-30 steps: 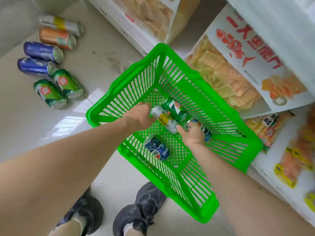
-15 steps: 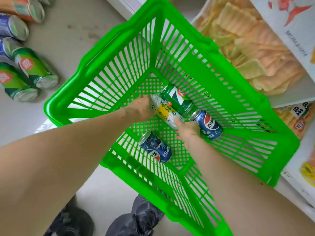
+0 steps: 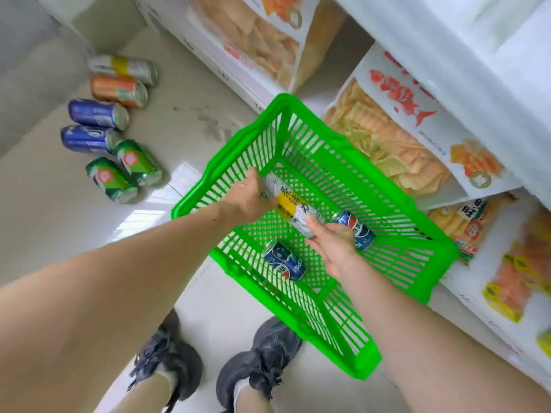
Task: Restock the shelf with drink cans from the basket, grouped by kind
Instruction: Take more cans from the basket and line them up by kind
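Observation:
A green plastic basket (image 3: 396, 204) stands on the floor by the shelf. Above its mesh bottom I hold a white can with a yellow band (image 3: 293, 210), lying slantwise. My left hand (image 3: 247, 201) grips its upper end. My right hand (image 3: 331, 245) holds its lower end, thumb on the can's side. Two blue Pepsi cans lie in the basket, one (image 3: 284, 262) near my right wrist and one (image 3: 357, 232) partly behind my right hand. No green can shows in the basket.
On the floor at left lie a white-and-yellow can (image 3: 122, 68), an orange can (image 3: 119, 90), two blue cans (image 3: 98, 113) and two green cans (image 3: 138, 162). Snack bags (image 3: 402, 138) fill the low white shelves at right. My shoes (image 3: 259, 362) stand just before the basket.
The white can has come up off the basket's bottom between both hands. My right hand shifted from the Pepsi can to the white can's end. The green can is out of sight.

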The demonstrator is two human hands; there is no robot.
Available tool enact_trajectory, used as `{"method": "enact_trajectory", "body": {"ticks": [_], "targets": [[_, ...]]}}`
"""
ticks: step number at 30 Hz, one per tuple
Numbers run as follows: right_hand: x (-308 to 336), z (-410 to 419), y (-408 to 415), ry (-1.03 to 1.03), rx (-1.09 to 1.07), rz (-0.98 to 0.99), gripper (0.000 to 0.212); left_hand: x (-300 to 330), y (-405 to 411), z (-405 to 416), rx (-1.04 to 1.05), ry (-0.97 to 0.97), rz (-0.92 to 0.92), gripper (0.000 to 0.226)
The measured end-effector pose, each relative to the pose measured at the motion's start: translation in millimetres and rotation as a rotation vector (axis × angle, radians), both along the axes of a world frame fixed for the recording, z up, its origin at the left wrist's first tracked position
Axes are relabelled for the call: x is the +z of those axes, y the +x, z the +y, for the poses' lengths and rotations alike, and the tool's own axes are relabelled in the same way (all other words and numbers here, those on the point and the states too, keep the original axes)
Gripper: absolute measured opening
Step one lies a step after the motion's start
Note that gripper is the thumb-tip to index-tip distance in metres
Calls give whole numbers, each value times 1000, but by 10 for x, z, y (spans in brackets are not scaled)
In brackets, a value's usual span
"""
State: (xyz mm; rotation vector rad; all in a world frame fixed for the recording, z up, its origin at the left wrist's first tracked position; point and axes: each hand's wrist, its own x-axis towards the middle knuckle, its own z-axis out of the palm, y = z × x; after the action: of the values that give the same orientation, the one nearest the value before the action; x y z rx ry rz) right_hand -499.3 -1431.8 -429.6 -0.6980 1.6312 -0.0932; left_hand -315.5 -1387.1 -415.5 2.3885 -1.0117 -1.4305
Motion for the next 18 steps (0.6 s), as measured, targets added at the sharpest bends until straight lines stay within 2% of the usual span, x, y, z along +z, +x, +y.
{"method": "enact_trajectory", "body": {"ticks": [2,5,7,9,12,18], "targets": [[327,5,19,-27,-11,-44,24,330,54,32,46,-38,21,49],[834,18,23,-49,-17,-141,56,891,116,72,72,-104,1,41],[1179,54,17,-52,38,-189,68,1292,136,81,67,-163,-12,40],[1524,93,25,-68,138,-227,58,1686,145,69,42,-196,-20,42],[2026,164,55,-111,274,-249,31,2221,188,46,24,-242,-9,37],[3157,362,126,-255,312,-238,31,3464,249,107,-3,-364,-6,36]]}}
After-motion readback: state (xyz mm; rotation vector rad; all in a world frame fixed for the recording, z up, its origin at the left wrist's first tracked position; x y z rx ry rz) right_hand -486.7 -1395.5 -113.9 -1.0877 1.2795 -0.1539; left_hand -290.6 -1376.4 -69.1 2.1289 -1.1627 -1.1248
